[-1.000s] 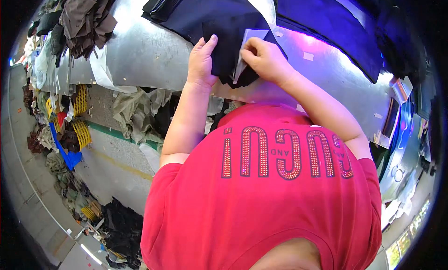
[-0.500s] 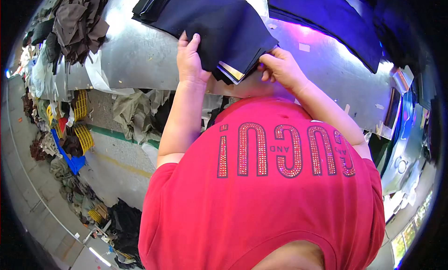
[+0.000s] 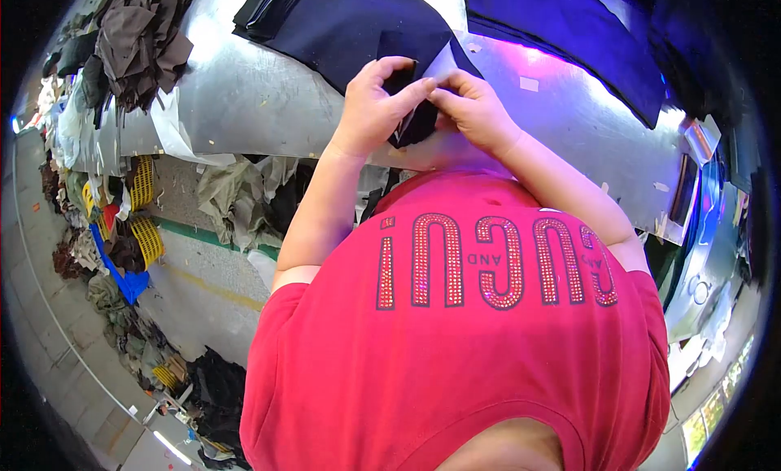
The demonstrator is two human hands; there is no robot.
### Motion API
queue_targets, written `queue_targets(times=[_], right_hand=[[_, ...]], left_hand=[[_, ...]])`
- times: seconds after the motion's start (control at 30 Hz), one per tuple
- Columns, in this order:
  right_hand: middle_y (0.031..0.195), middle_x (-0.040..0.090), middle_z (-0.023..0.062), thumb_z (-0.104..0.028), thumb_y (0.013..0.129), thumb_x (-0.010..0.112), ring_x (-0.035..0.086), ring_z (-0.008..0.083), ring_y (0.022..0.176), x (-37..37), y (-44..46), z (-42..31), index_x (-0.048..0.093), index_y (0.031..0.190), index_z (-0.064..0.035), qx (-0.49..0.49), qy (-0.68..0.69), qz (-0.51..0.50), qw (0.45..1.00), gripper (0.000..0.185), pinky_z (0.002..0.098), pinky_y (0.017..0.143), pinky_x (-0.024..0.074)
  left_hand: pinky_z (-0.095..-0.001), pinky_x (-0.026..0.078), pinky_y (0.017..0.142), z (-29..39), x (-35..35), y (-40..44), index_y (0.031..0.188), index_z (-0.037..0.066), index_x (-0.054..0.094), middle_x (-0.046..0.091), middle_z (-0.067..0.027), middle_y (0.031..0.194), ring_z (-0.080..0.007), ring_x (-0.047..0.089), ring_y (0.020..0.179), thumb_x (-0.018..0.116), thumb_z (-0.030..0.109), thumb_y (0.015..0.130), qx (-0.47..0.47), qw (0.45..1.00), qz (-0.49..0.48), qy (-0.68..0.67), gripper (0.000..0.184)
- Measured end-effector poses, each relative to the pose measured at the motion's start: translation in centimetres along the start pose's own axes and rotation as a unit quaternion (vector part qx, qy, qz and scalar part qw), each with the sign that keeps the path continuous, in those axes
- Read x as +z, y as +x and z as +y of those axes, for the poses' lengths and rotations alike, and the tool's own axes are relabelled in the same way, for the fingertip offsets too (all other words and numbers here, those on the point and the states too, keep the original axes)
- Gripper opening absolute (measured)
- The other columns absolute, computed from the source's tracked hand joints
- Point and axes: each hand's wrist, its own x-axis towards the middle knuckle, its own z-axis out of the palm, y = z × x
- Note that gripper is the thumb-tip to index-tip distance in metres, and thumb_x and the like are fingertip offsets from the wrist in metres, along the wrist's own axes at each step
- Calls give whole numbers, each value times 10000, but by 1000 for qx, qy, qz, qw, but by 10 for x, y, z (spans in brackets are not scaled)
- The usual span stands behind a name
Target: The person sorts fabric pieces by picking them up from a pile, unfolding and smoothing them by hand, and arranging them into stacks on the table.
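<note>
A stack of dark fabric pieces (image 3: pixel 350 23) lies on the metal table, its near corner at the table's front edge. My left hand (image 3: pixel 378 105) is at the left of that corner, thumb and forefinger curled together on the dark fabric. From the right, my right hand (image 3: pixel 476 109) pinches the corner of a lifted layer, and the thumbs almost meet. Between the hands a pale, whitish piece (image 3: pixel 442 64) shows at the fold. The fingertips under the fabric are hidden.
More dark fabric (image 3: pixel 569 40) lies at the back right of the metal table (image 3: pixel 285 105). A brown fabric pile (image 3: pixel 138 44) is at the left. Below are crumpled grey-green cloth (image 3: pixel 232 198), yellow baskets (image 3: pixel 148 242) and a blue item (image 3: pixel 126 284).
My left hand has moved right and in over the stack's corner, closing its fingers. My right hand has shifted left. The corner, flat half a second ago, is now folded up with the pale piece showing.
</note>
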Motion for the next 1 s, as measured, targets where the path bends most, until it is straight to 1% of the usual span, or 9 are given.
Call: queue_targets(times=[0.1, 0.2, 0.23, 0.33, 0.53, 0.63, 0.77, 0.9, 1.0], right_hand=[[695, 558, -18, -200, 851, 532, 491, 52, 496, 1, 5, -7, 571, 885, -63, 3, -27, -18, 999, 146, 174, 444, 352], [671, 550, -16, -208, 850, 523, 483, 54, 481, -4, -1, -10, 566, 860, -65, 52, -13, -16, 998, 150, 181, 428, 341], [658, 546, -15, -212, 849, 519, 479, 55, 473, -6, -4, -9, 564, 848, -66, 76, -6, -15, 997, 153, 184, 420, 336], [660, 561, -2, -214, 848, 506, 470, 61, 455, -24, -13, 1, 566, 846, -65, 141, -3, -14, 990, 160, 191, 406, 326], [677, 593, 22, -195, 848, 493, 451, 73, 405, -30, -30, -26, 564, 812, -66, 233, -76, -105, 964, 151, 200, 373, 313], [898, 610, 69, -200, 854, 497, 563, 105, 598, -25, -31, -36, 557, 955, -41, 206, -63, -210, 954, 198, 200, 495, 412], [1138, 518, 96, -226, 864, 508, 566, 153, 902, -2, -12, -33, 446, 1191, -30, 30, -4, -114, 993, 387, 227, 704, 449], [1292, 379, 104, -252, 871, 513, 457, 184, 1107, 13, 9, -31, 268, 1336, -44, 52, -1, -104, 993, 565, 275, 861, 394], [1313, 356, 111, -263, 865, 527, 454, 195, 1113, 17, 15, -29, 255, 1342, -45, 70, 19, -104, 992, 591, 283, 869, 389]], left_hand=[[-227, 446, 699, -3, -1, 6, 962, 4, 616, 618, -46, 891, -109, 562, 773, 592, 104, 798, -8, 998, -17, 53, 193], [-282, 477, 711, -7, -7, 11, 915, 10, 600, 616, -110, 924, -202, 600, 776, 583, 126, 802, -194, 921, 51, -333, 163], [-282, 477, 711, -13, -12, 12, 915, 10, 600, 616, -110, 924, -202, 600, 776, 583, 126, 802, -195, 921, 51, -333, 163], [-354, 485, 806, -42, -30, 13, 1063, -42, 521, 606, -152, 996, -244, 611, 864, 530, 148, 836, -220, 776, 57, -588, 297], [-381, 483, 826, -43, -30, 11, 1073, -36, 513, 593, -166, 1019, -269, 600, 897, 497, 160, 851, -218, 744, 81, -626, 297], [-353, 494, 801, -38, -30, 10, 1050, -9, 528, 599, -142, 991, -245, 605, 859, 510, 141, 842, -223, 732, 78, -639, 257], [-354, 493, 791, -43, -29, 10, 1067, -14, 525, 595, -141, 1010, -244, 603, 870, 511, 163, 847, -227, 738, 73, -631, 282], [-350, 493, 776, -36, -24, 7, 1073, -22, 522, 596, -137, 1008, -235, 602, 873, 518, 185, 849, -205, 765, 81, -605, 304], [-338, 493, 762, -24, -23, 4, 1058, -16, 531, 600, -134, 994, -226, 604, 855, 522, 195, 850, -213, 768, 74, -599, 297]])
